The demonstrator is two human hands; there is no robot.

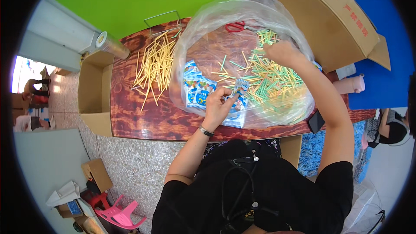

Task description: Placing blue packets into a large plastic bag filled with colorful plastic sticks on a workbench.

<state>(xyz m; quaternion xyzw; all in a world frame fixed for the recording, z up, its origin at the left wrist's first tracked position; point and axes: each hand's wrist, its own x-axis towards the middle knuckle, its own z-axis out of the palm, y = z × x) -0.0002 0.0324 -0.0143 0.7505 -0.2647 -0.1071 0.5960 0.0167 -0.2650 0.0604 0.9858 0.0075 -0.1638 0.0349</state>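
My left hand (219, 105) is closed, pinching a small blue-and-white packet (241, 87) near the middle of the table. My right hand (282, 53) reaches over the far right of a loose pile of thin green and yellow sticks (277, 76). Its fingers are curled down at the pile, and what they hold, if anything, is hidden. The pile lies within a large clear plastic bag (203, 30) spread open on the table. More blue-and-white printed packets (200, 91) lie to the left of my left hand, also within the bag.
Plain yellow sticks (158, 63) are heaped on the reddish wooden table (143, 123), left of the bag. Red-handled scissors (235, 27) lie at the back. A large cardboard box (325, 21) stands at the back right, near a pink bottle (350, 85). A clear canister (113, 45) stands at the far left.
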